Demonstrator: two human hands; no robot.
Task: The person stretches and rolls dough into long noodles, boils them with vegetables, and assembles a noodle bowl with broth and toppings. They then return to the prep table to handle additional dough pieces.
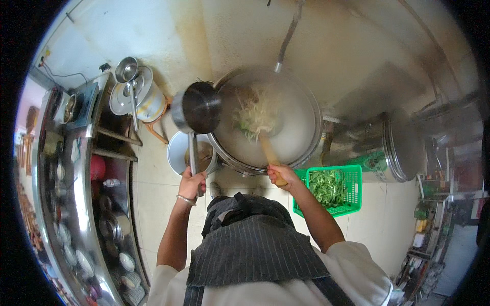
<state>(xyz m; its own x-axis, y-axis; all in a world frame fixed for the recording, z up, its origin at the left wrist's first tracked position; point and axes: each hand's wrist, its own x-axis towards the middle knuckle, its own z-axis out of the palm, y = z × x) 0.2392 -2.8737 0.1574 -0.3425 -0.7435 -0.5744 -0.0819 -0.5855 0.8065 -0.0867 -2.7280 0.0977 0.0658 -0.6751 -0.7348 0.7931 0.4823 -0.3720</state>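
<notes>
My left hand (192, 183) is closed around the metal handle of a large, deep ladle (201, 107). Its dark bowl overlaps the left rim of a big round metal pot (314, 151). In my right hand (282, 176) is a wooden-handled tool (270, 151), probably a strainer, whose far end is hidden. Pale noodle-like strands (258, 114) with some green leaf are heaped at that end, inside the pot's outline. Cloudy whitish liquid (296, 126) fills the pot, and steam blurs the area.
A white bucket (176, 153) of brownish liquid stands below the ladle. Right of the pot is a green plastic basket (358, 187) of leafy greens (327, 187). A lidded pot (149, 101) sits far left, near a metal shelf unit (86, 199). A hose (289, 36) hangs above.
</notes>
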